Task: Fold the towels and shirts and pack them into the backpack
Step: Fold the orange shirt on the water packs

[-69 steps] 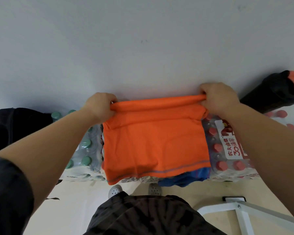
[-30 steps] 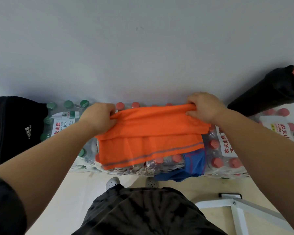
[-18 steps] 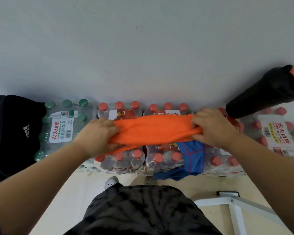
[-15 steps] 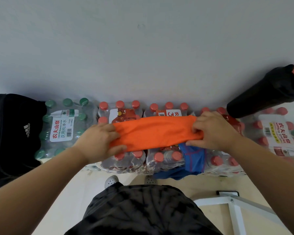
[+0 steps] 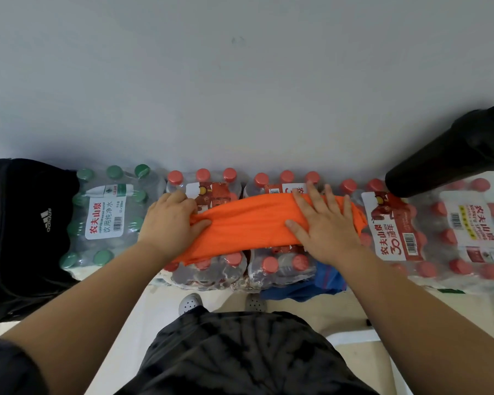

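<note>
The left hand [image 5: 169,226] grips the left end of the orange cloth [image 5: 246,223], with the thumb on top and the fingers curled round the edge. The right hand [image 5: 325,229] lies flat on the right part with its fingers straight and spread, so it presses and holds nothing. The cloth is folded into 1 narrow band and lies across the tops of the red-capped bottle packs [image 5: 277,266], which is a bumpy support and not a flat one. I think the step in hand is to flatten this band and then make it shorter. For this the right palm should slide outward to its end to push out the air and the wrinkles, while the left hand holds its end in place so the layers do not slip. After that, I would bring 1 end over the other with the edges matched, because the lower left corner seems to hang a little loose. The blue cloth [image 5: 322,285] hangs at the front edge under the right wrist and could be dragged off, so the wrist should lift clear of it. The black backpack [image 5: 26,223] waits at the far left, beyond the green-capped pack [image 5: 106,212], well apart from the cloth.
</note>
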Motion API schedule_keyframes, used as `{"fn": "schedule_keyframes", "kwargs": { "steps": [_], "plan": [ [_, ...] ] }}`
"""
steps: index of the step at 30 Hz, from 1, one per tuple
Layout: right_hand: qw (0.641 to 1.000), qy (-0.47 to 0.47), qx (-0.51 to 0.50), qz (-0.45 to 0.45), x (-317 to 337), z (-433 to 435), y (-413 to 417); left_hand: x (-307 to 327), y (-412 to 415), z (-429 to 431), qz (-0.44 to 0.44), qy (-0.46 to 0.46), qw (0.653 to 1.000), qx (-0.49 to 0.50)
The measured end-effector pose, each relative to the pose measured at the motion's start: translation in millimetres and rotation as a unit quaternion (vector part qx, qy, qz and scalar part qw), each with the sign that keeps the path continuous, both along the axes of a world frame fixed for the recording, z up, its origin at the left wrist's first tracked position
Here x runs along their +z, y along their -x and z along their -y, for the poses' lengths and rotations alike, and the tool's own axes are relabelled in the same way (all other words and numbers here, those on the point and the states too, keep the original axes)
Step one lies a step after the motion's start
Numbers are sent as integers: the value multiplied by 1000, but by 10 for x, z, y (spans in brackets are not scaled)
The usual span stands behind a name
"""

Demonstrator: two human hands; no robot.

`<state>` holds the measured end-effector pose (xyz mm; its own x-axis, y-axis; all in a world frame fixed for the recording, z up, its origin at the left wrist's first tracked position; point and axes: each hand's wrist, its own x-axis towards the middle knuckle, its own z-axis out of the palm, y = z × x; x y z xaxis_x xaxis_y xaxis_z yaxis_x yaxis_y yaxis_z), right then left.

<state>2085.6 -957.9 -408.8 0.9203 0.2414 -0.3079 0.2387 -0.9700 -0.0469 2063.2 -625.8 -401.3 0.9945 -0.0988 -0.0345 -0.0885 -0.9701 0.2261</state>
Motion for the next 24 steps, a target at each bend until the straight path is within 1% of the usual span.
{"fn": "schedule_keyframes", "kwargs": {
  "steps": [3, 8, 11, 13, 15, 17, 18, 21, 24],
  "plan": [
    [1000, -11, -20, 3, -4, 44, -7, 17, 3, -55, -25, 42, 999, -8],
    [1000, 0, -28, -4, 21, -20, -19, 155, -245, -148, -87, 117, 985, 91],
    [999, 17, -35, 21, 106, -202, -4, 290, -320, -190, -140, 149, 974, 100],
    [999, 1, -4, 45, 175, -422, 52, 357, -264, -214, -177, 178, 964, 85],
    [998, -23, 45, 45, 193, -644, 134, 349, -148, -259, -196, 218, 953, 73],
    [996, -33, 76, 23, 112, -783, 207, 311, -14, -298, -199, 254, 944, 71],
    [996, -34, 78, 13, 56, -815, 236, 293, 43, -306, -189, 258, 945, 68],
    [998, -39, 59, 4, -43, -818, 264, 212, 143, -301, -135, 249, 959, 24],
    [998, -39, 51, -3, -39, -819, 253, 173, 181, -246, -124, 261, 957, -12]
  ]
}}
